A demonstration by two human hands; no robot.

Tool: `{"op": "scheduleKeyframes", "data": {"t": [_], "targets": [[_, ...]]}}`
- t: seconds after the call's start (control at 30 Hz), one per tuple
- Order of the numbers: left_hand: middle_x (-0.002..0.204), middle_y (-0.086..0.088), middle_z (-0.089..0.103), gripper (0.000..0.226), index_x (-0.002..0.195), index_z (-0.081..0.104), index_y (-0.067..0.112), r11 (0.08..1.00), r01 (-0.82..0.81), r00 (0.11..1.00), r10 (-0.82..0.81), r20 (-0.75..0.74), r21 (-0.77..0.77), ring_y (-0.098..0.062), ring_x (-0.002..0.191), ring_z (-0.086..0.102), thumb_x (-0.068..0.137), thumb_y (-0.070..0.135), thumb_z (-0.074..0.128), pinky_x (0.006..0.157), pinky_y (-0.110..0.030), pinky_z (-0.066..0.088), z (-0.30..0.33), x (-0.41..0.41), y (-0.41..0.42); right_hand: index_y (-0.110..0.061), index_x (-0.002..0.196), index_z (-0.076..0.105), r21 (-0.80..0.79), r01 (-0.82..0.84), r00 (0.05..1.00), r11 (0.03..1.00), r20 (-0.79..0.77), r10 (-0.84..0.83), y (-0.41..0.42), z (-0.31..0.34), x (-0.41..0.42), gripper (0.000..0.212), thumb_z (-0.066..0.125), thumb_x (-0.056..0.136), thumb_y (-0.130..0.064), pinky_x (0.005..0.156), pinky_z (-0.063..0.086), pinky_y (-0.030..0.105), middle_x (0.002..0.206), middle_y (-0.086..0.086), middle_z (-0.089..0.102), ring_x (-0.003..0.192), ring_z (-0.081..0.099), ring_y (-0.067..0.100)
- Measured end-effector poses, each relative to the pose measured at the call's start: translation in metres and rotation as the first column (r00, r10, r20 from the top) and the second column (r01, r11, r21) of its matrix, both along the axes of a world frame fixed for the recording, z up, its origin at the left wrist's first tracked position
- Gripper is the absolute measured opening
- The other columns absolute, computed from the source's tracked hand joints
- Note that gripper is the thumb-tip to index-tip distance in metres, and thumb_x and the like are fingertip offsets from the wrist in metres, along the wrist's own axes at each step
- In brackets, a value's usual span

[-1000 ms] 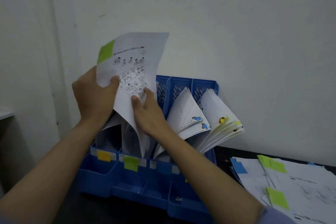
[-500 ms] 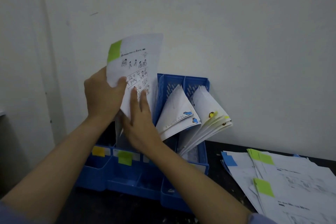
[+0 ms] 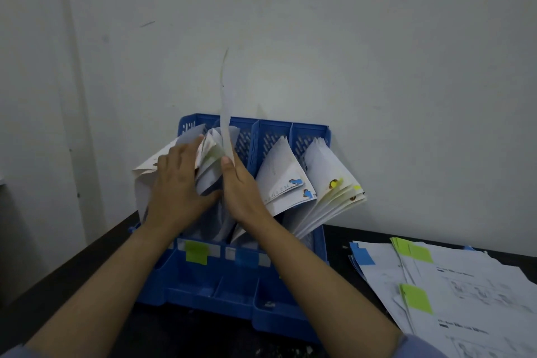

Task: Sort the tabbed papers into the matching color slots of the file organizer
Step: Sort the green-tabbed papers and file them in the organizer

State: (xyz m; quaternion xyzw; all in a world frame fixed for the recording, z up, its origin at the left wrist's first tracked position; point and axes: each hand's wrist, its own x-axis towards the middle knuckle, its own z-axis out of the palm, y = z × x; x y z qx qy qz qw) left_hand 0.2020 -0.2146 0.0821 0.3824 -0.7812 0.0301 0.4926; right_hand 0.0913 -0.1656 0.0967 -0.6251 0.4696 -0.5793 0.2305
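Note:
A blue file organizer [image 3: 232, 285] stands against the wall, its slots holding curled papers. A green label [image 3: 196, 251] and a blue label [image 3: 245, 257] mark two front slots. My right hand [image 3: 242, 192] pinches a sheet of paper [image 3: 226, 113] that stands edge-on above the green-labelled slot. My left hand [image 3: 177, 186] presses the filed papers [image 3: 145, 167] in the left slots aside. Papers with blue tabs [image 3: 286, 180] and yellow tabs [image 3: 331, 180] fan out of the two right slots.
A loose pile of papers [image 3: 465, 293] with green tabs and a blue tab lies on the dark table [image 3: 58, 285] at the right. A white wall rises right behind the organizer.
The sheet with the green tab has turned edge-on and dropped toward the green-labelled slot. My left hand let go of it and now pushes the filed papers leftward.

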Motion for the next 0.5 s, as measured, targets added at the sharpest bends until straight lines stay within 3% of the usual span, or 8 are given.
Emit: {"op": "scheduleKeyframes", "data": {"t": [0.17,0.27,0.33,0.43,0.5], "targets": [[0.123,-0.018,0.052,0.076,0.142,0.034,0.01,0.988,-0.073,0.997,0.069,-0.04,-0.134,-0.036,0.106,0.048,0.077,0.018,0.073,0.083,-0.045,0.042,0.007,-0.011,-0.009,-0.014,0.146,0.027,-0.055,0.013,1.0,0.998,0.0,-0.013,0.0,-0.001,-0.003,0.045,0.026,0.103,-0.025,0.115,0.025,0.032,0.148,0.006,0.037,0.136,0.033,0.015],[0.113,-0.017,0.056,0.069,0.14,0.036,0.011,0.982,-0.065,0.997,0.056,-0.054,-0.176,-0.034,0.1,0.05,0.079,0.009,0.068,0.077,-0.043,0.044,0.012,-0.008,-0.014,-0.019,0.148,0.021,-0.119,0.047,0.997,0.992,-0.053,-0.054,-0.002,-0.001,-0.006,0.046,0.027,0.102,-0.024,0.105,0.022,0.003,0.15,0.0,0.033,0.133,0.032,0.005],[0.111,-0.015,0.06,0.062,0.137,0.04,0.012,0.975,-0.081,0.994,0.064,-0.088,-0.209,-0.033,0.096,0.053,0.08,0.006,0.064,0.075,-0.041,0.045,0.017,-0.003,-0.016,-0.022,0.148,0.015,-0.164,0.057,0.993,0.985,-0.097,-0.074,-0.002,-0.001,-0.006,0.047,0.027,0.102,-0.023,0.102,0.016,-0.003,0.151,-0.008,0.026,0.133,0.026,-0.001],[0.102,-0.012,0.064,0.053,0.13,0.046,0.016,0.984,-0.082,0.975,0.047,-0.215,-0.156,-0.03,0.087,0.059,0.082,0.007,0.064,0.069,-0.039,0.048,0.025,0.004,-0.017,-0.027,0.147,0.011,-0.185,0.053,0.976,0.981,-0.2,-0.091,-0.006,-0.003,-0.002,0.049,0.028,0.102,-0.02,0.111,0.013,0.009,0.151,-0.013,0.016,0.139,0.017,0.002],[0.096,-0.013,0.066,0.043,0.125,0.052,0.018,0.99,-0.075,0.965,0.042,-0.26,-0.116,-0.03,0.082,0.062,0.084,0.013,0.064,0.068,-0.041,0.052,0.028,0.008,-0.016,-0.021,0.149,0.012,-0.135,0.076,0.955,0.988,-0.274,-0.111,-0.011,-0.007,0.003,0.05,0.029,0.102,-0.017,0.116,0.014,0.025,0.157,0.001,0.013,0.143,0.013,0.013]]}}
